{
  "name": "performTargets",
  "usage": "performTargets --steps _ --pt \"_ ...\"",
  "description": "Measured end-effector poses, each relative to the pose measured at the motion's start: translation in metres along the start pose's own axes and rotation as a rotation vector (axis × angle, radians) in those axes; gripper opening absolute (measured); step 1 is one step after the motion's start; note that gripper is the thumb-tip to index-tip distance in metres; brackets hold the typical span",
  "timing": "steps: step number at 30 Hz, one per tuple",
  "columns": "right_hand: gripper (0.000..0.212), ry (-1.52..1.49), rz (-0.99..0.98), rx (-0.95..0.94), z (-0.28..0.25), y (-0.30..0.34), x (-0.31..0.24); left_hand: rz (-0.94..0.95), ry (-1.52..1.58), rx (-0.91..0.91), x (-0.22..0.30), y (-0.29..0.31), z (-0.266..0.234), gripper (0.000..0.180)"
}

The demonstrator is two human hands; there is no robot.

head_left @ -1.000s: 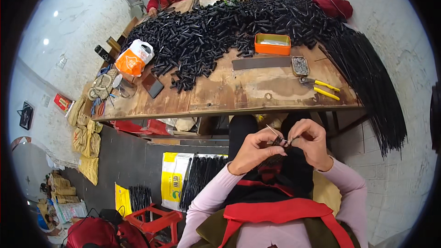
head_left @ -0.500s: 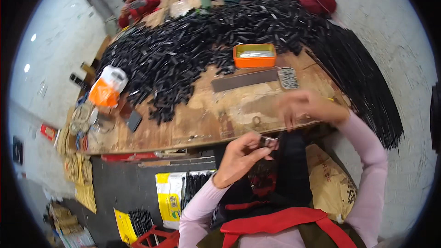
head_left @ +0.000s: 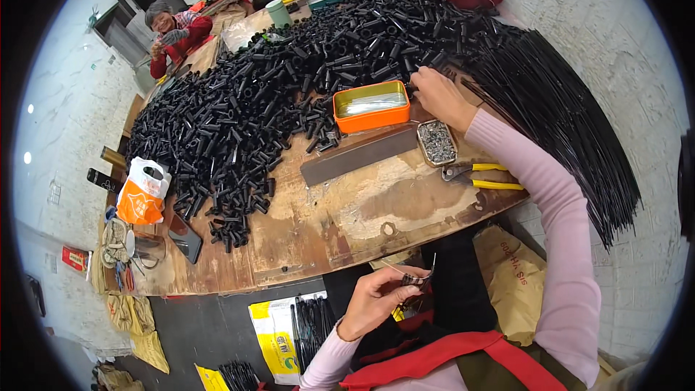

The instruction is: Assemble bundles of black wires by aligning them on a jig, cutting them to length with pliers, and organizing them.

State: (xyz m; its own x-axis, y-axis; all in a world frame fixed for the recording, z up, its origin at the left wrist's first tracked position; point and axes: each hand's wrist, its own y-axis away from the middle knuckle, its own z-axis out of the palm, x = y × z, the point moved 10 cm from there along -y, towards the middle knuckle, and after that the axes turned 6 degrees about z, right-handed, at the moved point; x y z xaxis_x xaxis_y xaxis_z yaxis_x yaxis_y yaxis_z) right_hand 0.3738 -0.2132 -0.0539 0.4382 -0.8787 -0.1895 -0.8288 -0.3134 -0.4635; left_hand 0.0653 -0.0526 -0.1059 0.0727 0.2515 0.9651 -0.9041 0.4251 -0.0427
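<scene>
Above my lap at the table's near edge, my left hand [head_left: 371, 303] pinches a small dark piece [head_left: 414, 282]. Thin rods stick out of it, one up to the right and one to the left; its exact kind does not show. My right hand [head_left: 443, 98] is stretched across the table, fingers curled down at the edge of a heap of short black tubes [head_left: 239, 123]. What its fingertips hold, if anything, is hidden. Right beside that hand are an orange tin [head_left: 372, 122] with thin silvery wires [head_left: 373, 104] and a small tray of tiny metal bits [head_left: 437, 143].
A flat dark metal bar [head_left: 362, 156] lies before the tin. Yellow-handled pliers [head_left: 483, 175] rest near the right edge. Long black rods [head_left: 557, 116] hang off the table's right side. A phone [head_left: 185, 239] and a plastic bag [head_left: 143, 192] lie left. Two people sit across the table.
My right hand has gone from beside my left hand to the far heap, uncovering the pliers. My left hand has dropped lower, still pinching the dark piece. The view has shifted.
</scene>
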Motion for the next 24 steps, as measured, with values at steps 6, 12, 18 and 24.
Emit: performTargets --steps 6,12,18,24 --pt "0.015 -0.087 -0.101 0.023 -0.026 0.011 -0.003 -0.003 0.035 0.039 0.005 0.01 0.012 0.013" --pt "0.02 -1.075 0.294 -0.54 -0.079 0.09 -0.075 0.021 0.076 0.13 0.015 0.005 0.01 0.019" --pt "0.021 -1.196 0.175 -0.784 -0.131 0.195 -0.161 0.059 0.035 -0.097 0.036 -0.002 0.052 0.033" --pt "0.025 -1.254 0.268 -0.748 -0.154 0.222 -0.16 0.097 0.059 -0.082 0.048 0.02 0.077 0.031"
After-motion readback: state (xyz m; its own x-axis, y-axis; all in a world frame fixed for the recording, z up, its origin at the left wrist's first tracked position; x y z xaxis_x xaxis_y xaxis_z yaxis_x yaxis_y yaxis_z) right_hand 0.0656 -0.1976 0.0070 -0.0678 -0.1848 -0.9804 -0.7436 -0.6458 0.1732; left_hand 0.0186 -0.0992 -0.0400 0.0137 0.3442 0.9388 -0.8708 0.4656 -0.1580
